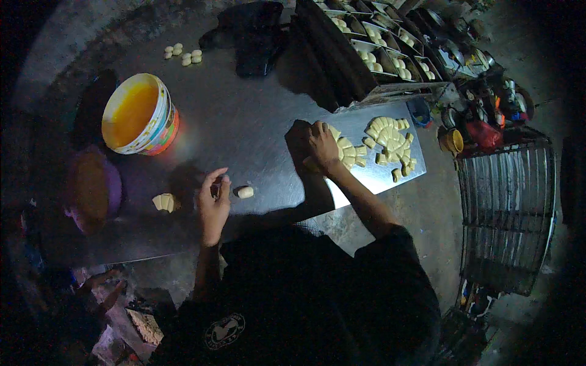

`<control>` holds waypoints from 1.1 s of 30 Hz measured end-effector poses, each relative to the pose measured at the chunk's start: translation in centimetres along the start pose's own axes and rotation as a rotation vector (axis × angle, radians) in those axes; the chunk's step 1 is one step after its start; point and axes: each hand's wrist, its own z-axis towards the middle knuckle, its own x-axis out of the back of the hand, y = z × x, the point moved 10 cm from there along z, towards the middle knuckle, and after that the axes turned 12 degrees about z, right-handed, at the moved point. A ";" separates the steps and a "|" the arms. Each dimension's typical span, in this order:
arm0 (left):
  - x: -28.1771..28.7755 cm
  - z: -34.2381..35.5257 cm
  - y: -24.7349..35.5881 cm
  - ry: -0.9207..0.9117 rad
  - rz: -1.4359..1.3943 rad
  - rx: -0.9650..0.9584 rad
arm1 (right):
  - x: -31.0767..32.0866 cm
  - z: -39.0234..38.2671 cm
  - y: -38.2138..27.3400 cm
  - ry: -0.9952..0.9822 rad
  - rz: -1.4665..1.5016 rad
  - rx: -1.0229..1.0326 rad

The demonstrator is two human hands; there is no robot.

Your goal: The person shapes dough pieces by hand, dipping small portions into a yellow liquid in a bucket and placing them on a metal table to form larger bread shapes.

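My left hand (214, 204) is over the metal table (244, 128), fingers bent and apart, with no object visible in it. Just right of it lies a single pale dough piece (245, 192). A small group of cut dough pieces (165, 202) sits to its left. Further right, my right hand (323, 146) reaches to the edge of a fanned cluster of dough pieces (349, 151), its fingers spread from the thumb. Shadow hides part of its fingertips. Beside that cluster is a second cluster of dough pieces (390, 139).
A bucket (143, 116) with yellow-orange contents stands at the left, near a purple tub (107, 183). Several round dough balls (183, 53) lie at the far side. Dark trays (384, 55) holding dough balls stand at the back right. A metal rack (506, 213) is on the right.
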 end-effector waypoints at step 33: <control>20.8 -13.2 6.5 1.143 0.686 -0.898 | 11.7 10.0 -46.4 -0.894 1.874 0.023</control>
